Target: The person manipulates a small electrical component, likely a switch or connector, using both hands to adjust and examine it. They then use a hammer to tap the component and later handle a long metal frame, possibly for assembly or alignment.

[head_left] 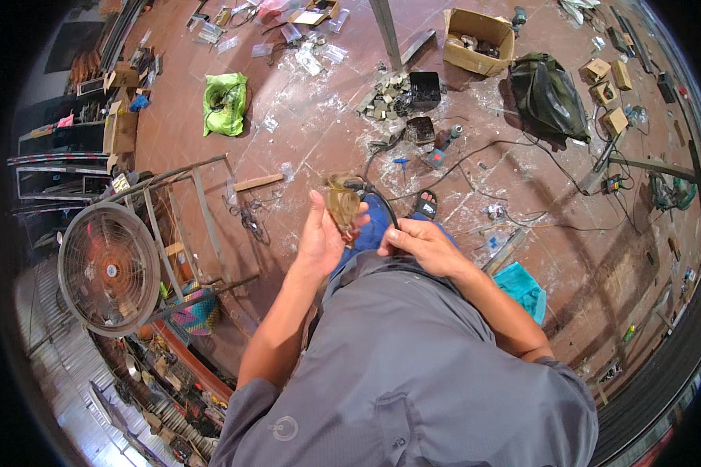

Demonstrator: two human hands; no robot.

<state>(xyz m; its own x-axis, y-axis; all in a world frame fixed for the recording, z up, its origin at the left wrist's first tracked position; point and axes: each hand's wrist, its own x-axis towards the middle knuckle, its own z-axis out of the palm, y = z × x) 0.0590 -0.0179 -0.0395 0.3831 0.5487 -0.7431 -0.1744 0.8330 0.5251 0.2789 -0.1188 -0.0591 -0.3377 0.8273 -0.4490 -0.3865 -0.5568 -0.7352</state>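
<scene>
In front of my waist, my left hand point(323, 235) is closed round a tan, partly see-through object point(342, 201) with a rounded shape; it is smeared, so its kind is hard to tell. A black cable point(382, 198) runs from the top of that object in a curve toward my right side. My right hand point(419, 245) pinches this cable between thumb and fingers, just above my lap. Below the hands, blue cloth point(378, 215) shows over my legs, and one foot wears a black sandal point(426, 205).
A large round fan point(110, 270) and a metal frame point(199, 210) stand at left. Ahead on the tiled floor lie a green bag point(225, 104), a heap of small metal pieces point(387, 100), a cordless drill point(442, 148), a cardboard box point(475, 43), and a dark bag point(550, 97). Cables trail at right.
</scene>
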